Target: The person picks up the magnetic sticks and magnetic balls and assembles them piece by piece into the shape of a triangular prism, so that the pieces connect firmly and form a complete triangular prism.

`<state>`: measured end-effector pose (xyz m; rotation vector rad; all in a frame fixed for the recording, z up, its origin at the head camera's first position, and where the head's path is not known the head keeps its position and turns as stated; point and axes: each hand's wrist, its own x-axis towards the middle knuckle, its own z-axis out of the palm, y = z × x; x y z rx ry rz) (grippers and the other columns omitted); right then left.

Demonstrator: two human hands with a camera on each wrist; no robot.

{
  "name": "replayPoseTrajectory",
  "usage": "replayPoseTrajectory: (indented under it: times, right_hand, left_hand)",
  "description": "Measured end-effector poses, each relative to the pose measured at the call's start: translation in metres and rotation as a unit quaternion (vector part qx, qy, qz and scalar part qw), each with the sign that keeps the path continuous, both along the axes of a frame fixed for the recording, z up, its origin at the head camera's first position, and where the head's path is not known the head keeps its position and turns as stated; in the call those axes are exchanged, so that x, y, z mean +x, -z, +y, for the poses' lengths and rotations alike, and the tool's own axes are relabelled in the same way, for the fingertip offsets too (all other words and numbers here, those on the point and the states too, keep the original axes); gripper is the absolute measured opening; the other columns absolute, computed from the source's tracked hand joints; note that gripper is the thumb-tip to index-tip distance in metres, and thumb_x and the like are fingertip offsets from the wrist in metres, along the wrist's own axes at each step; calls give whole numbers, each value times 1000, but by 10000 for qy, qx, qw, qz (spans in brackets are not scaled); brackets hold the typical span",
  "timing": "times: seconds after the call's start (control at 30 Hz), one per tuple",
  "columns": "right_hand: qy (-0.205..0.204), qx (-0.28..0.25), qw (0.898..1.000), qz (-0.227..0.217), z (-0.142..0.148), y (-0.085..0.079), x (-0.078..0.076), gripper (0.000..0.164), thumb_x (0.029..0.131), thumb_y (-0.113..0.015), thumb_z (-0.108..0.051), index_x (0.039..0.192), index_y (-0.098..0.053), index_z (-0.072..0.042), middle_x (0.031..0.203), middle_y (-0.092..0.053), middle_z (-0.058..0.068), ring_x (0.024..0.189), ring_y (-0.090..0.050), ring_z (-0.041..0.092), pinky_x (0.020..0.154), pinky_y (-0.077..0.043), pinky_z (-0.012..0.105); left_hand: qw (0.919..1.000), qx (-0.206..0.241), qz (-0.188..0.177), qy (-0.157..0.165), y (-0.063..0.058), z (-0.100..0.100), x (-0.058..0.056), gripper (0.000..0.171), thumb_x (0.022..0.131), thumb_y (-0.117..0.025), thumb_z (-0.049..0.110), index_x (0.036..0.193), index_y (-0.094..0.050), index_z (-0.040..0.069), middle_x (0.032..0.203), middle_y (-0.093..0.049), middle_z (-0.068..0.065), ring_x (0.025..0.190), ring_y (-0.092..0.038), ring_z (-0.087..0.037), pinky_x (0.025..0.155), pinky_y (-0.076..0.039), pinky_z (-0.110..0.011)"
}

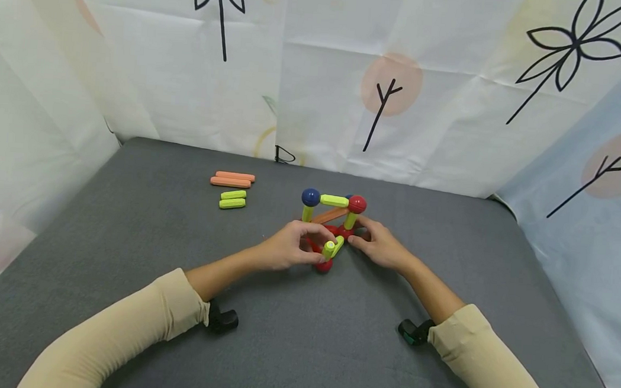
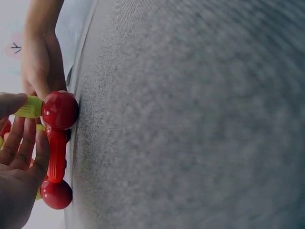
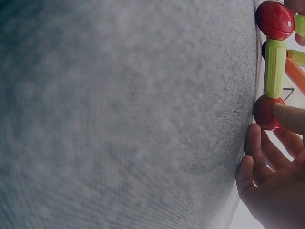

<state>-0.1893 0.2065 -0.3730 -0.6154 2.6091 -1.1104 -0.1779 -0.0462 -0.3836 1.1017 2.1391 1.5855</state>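
My left hand (image 1: 287, 247) pinches a short yellow-green rod (image 1: 329, 250) that stands on the front red ball (image 1: 324, 266). My right hand (image 1: 379, 244) holds the red ball (image 3: 268, 112) at the right base corner, its thumb on the near side. A yellow-green rod (image 3: 275, 69) lies between these two balls, and a red rod (image 2: 57, 155) also runs from the front ball. Behind the hands the frame of rods rises to a blue ball (image 1: 311, 197) and a red ball (image 1: 357, 204), joined by a yellow-green rod (image 1: 334, 201). An orange rod (image 1: 332, 215) slants inside; my left fingers hide part of the base.
Two orange rods (image 1: 230, 182) and two yellow-green rods (image 1: 232, 203) lie left of the structure on the grey table (image 1: 290, 347). A patterned cloth (image 1: 321, 100) hangs behind the table and along its sides.
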Motion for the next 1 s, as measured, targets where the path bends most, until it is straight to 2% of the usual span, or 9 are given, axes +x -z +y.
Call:
replayPoseTrajectory:
  times: [0.2, 0.3, 0.4, 0.5, 0.57, 0.63, 0.8, 0.9, 1.0]
  right_hand:
    - [36, 31, 10000, 9, 0, 0, 0, 43, 100, -60, -12, 139, -50, 2, 127, -60, 18, 90, -59, 24, 78, -48, 35]
    - [42, 44, 10000, 46, 0, 1, -1, 44, 99, -60, -11, 139, -49, 2, 127, -60, 19, 89, -58, 24, 77, -48, 33]
    - [19, 24, 10000, 80, 1, 2, -1, 43, 99, -60, -10, 139, -49, 3, 126, -60, 19, 89, -59, 25, 77, -48, 34]
    - [-45, 0, 9999, 97, 2, 3, -2, 43, 99, -60, -10, 138, -49, 4, 125, -60, 20, 91, -61, 26, 79, -49, 36]
    - [-104, -4, 9999, 58, 3, 3, -3, 44, 100, -60, -11, 138, -48, 5, 126, -60, 21, 94, -62, 28, 80, -50, 38]
    - [-215, -11, 9998, -31, 4, 2, -6, 44, 100, -58, -13, 139, -47, 6, 128, -59, 22, 99, -63, 29, 82, -51, 38]
    - [-301, -228, 9992, -149, 13, -1, -16, 37, 102, -54, -12, 135, -52, 4, 127, -60, 22, 92, -65, 30, 80, -52, 41]
    - [196, -140, 9992, 307, 18, 0, -23, 33, 101, -56, -11, 131, -57, 4, 119, -64, 23, 88, -66, 32, 79, -52, 45]
    - [759, 91, 9940, 788, 19, 1, -32, 37, 100, -58, -10, 134, -54, 4, 122, -63, 25, 101, -65, 38, 88, -51, 51]
  left_hand:
    - [9996, -214, -3, -179, 4, -15, -5, 28, 87, -73, 0, 114, -67, 1, 99, -67, -7, 87, -63, -18, 76, -56, -30]
    - [9969, -407, 79, -670, 8, -27, -13, 18, 87, -73, -1, 105, -69, 2, 93, -68, -5, 83, -62, -17, 74, -54, -28]
    - [9894, -617, 95, -1314, 10, -34, -22, 14, 86, -74, 0, 98, -68, 2, 91, -68, -5, 81, -62, -16, 73, -53, -27]
    - [9823, -758, -30, -1710, 11, -37, -29, 25, 85, -76, 2, 108, -65, 0, 97, -68, -10, 85, -65, -20, 77, -55, -31]
    - [9816, -849, -143, -1703, 12, -36, -35, 38, 86, -76, 3, 120, -62, -1, 107, -68, -13, 93, -67, -23, 82, -56, -35]
    - [9832, -1022, -171, -1501, 11, -34, -40, 46, 87, -76, 6, 129, -58, -1, 117, -67, -15, 102, -67, -26, 89, -55, -39]
    - [9849, -1494, -9, -878, 8, -31, -50, 44, 91, -73, 11, 131, -60, -1, 121, -67, -14, 110, -63, -25, 97, -50, -41]
    - [9843, -1583, -68, -780, 6, -30, -54, 41, 91, -73, 11, 129, -62, -2, 118, -68, -13, 107, -62, -24, 97, -49, -40]
    - [9836, -1621, -150, -780, 6, -30, -55, 41, 90, -74, 11, 128, -63, -1, 117, -68, -12, 107, -62, -23, 98, -49, -40]
